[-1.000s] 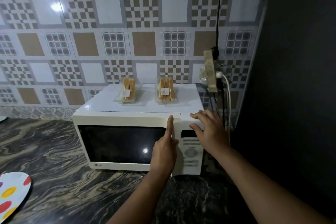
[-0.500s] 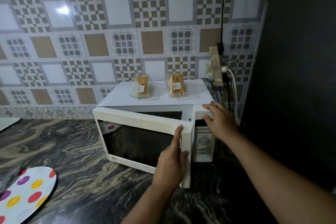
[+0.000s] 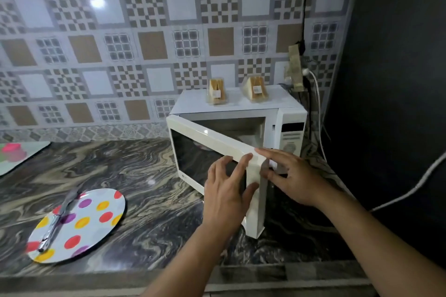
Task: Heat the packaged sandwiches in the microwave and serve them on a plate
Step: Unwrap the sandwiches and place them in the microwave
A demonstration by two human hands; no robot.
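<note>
A boxy cream-white microwave (image 3: 290,116) stands with its glossy dark-windowed door (image 3: 212,152) swung partly open on a swirled grey-and-tan marble worktop (image 3: 135,176), backed by a checked tile wall (image 3: 144,31). Two clear-wrapped wedge sandwiches (image 3: 216,92) sit on the microwave's flat top. A round white plate with coloured dots (image 3: 96,212) carries foil-wrapped cutlery (image 3: 54,226). The left hand (image 3: 226,190) holds the door's free edge in a wide grip; the right hand (image 3: 289,176) touches its inner face, fingers extended.
</note>
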